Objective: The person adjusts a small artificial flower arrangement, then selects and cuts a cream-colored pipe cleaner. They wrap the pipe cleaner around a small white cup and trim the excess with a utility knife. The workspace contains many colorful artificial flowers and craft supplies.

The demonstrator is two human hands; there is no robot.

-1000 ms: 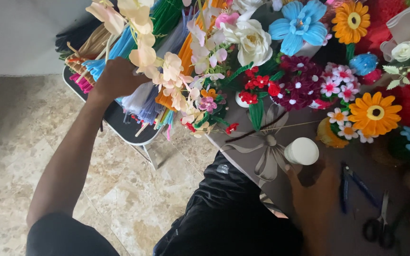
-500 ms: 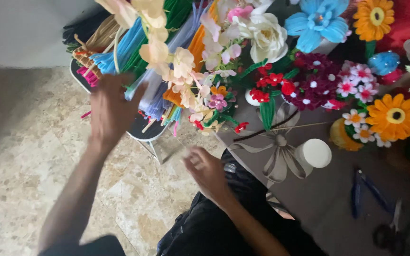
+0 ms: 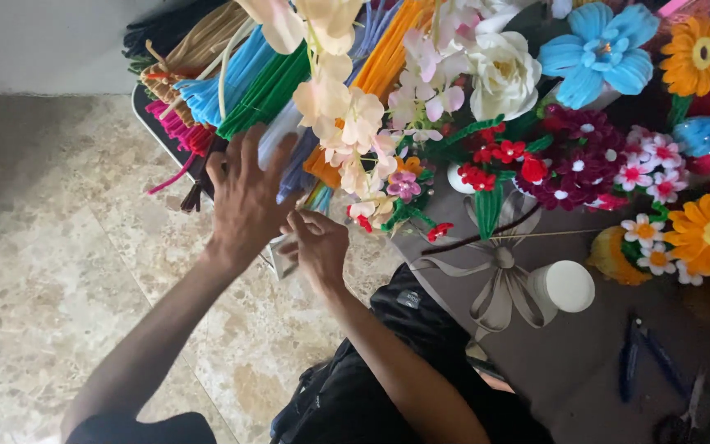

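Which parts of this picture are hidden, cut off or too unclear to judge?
All in the head view:
- What the right hand pinches: its own fingers hide it.
- The left hand's palm side: only its back shows, over the pipe-cleaner bundles.
- The tray under the bundles: mostly covered.
- The orange flower: cut by the top edge.
- The tools at bottom right: dark and blurred.
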